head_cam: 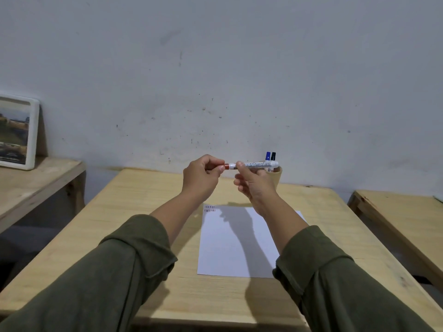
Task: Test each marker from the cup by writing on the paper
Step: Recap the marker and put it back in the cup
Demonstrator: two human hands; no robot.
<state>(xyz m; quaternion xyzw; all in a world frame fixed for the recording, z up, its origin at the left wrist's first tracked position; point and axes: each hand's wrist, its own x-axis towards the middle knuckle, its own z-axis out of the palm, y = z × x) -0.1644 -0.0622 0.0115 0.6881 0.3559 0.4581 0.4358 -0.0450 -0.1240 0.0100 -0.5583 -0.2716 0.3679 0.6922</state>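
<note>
- We hold a whiteboard marker level above the wooden worktop.
- Our left hand pinches its red cap; our right hand grips the barrel.
- Behind, apparently two more markers stand in a cup.
- The paper lies below.

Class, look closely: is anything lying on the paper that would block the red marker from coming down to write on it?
Nothing visible: the red marker is held above the paper, which carries only small marks.

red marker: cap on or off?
On. The red cap sits against the marker barrel, pinched by the left hand; right hand grips the barrel.
</note>
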